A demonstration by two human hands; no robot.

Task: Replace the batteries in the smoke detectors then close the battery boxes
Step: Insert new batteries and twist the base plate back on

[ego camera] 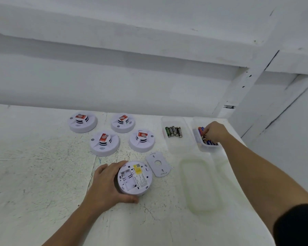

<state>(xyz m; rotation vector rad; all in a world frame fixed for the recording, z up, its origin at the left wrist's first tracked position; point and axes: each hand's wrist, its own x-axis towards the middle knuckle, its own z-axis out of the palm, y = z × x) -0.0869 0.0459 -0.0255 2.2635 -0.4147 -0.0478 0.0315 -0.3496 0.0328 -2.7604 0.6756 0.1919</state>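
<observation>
On table (pixel 43 174), detector (pixel 137 180) underside up

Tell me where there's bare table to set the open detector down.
Widest: the table left of the left hand and the four detectors. Also the near strip between the forearms, below the open detector, left of the lid. Crowded: around the cover plate and the bins.

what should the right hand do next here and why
The right hand has its fingers among the red and blue batteries in the clear plastic tray; the left hand grips the upturned round white smoke detector, whose battery bay looks empty. So probably: lift one battery out and carry it to that bay.
</observation>
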